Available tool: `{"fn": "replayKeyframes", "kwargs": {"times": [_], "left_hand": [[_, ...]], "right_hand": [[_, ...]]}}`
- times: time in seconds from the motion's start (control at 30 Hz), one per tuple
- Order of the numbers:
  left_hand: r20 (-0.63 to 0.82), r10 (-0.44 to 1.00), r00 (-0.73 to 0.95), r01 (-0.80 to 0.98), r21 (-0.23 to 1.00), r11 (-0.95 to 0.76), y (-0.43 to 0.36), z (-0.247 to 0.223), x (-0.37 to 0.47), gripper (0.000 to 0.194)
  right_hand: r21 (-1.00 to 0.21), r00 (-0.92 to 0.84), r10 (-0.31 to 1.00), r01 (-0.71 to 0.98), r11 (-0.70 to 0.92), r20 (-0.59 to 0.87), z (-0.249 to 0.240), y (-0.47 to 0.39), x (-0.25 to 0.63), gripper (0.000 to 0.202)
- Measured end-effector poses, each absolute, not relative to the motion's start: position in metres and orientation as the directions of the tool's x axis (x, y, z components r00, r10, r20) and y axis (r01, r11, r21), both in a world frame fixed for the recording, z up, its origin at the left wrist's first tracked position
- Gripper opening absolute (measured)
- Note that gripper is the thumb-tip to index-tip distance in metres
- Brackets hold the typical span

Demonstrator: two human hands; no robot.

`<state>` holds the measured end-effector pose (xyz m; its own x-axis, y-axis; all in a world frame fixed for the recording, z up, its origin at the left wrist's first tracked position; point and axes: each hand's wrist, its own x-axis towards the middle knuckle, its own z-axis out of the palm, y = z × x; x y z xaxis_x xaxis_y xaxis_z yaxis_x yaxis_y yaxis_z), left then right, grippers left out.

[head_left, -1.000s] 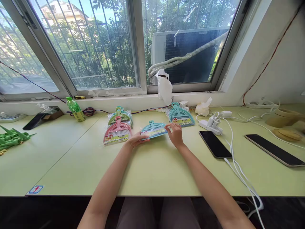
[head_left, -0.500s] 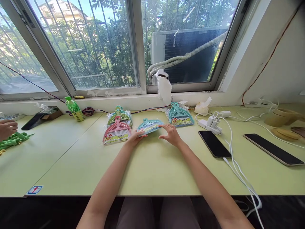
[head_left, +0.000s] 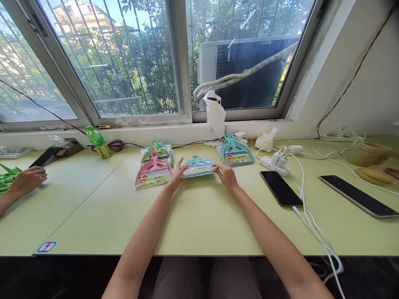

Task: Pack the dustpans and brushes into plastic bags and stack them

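A light-blue dustpan-and-brush set [head_left: 199, 166] in clear wrap is held between my two hands, over the middle of the table. My left hand [head_left: 177, 177] grips its left end, with the index finger pointing up. At the right end, my right hand [head_left: 227, 175] pinches the corner between thumb and fingers. Just left of my left hand lies a wrapped pink dustpan set [head_left: 153, 171], partly covering a green dustpan set [head_left: 156, 148] behind it. A teal dustpan set [head_left: 235, 151] rests beyond my right hand.
A co-worker's hand [head_left: 31, 180] lies at the left by green plastic pieces [head_left: 9, 178]. A green-capped bottle [head_left: 99, 143] stands near the window. To the right are a power strip [head_left: 274, 165], a phone [head_left: 280, 189], white cables and a second dark device [head_left: 355, 195].
My right hand has closed on the right end of the blue dustpan set, which has turned more level. The co-worker's hand has moved right and nearer.
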<state>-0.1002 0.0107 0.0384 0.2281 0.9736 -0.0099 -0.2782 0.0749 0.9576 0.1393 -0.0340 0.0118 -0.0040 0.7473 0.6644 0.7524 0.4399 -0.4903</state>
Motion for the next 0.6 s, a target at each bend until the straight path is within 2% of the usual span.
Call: {"fn": "replayKeyframes", "kwargs": {"times": [0.07,0.13,0.27,0.37,0.47,0.53,0.6], "left_hand": [[0.074,0.918,0.389,-0.297,0.954,0.049,0.005,0.046,-0.102,0.064],[0.125,0.867,0.482,-0.262,0.965,0.006,0.0,0.051,-0.105,0.069],[0.158,0.809,0.566,-0.137,0.986,-0.096,-0.007,0.051,-0.108,0.087],[0.181,0.784,0.594,-0.092,0.983,-0.157,-0.005,0.048,-0.109,0.092],[0.157,0.785,0.599,0.036,0.974,-0.223,-0.002,0.043,-0.109,0.096],[0.143,0.823,0.549,0.138,0.956,-0.258,0.0,0.038,-0.107,0.088],[0.165,0.869,0.466,0.194,0.94,-0.282,0.002,0.033,-0.102,0.068]], "right_hand": [[-0.539,0.044,0.75,0.723,0.432,0.66,0.012,-0.033,0.142,0.023],[-0.585,0.103,0.741,0.689,0.428,0.663,0.012,-0.031,0.146,0.024],[-0.627,0.18,0.712,0.647,0.434,0.679,0.012,-0.027,0.15,0.026],[-0.646,0.233,0.696,0.638,0.418,0.68,0.013,-0.026,0.151,0.027],[-0.695,0.275,0.713,0.599,0.397,0.645,0.012,-0.027,0.152,0.026],[-0.732,0.261,0.76,0.567,0.378,0.595,0.011,-0.028,0.151,0.026],[-0.728,0.231,0.791,0.592,0.347,0.566,0.008,-0.028,0.149,0.027]]}}
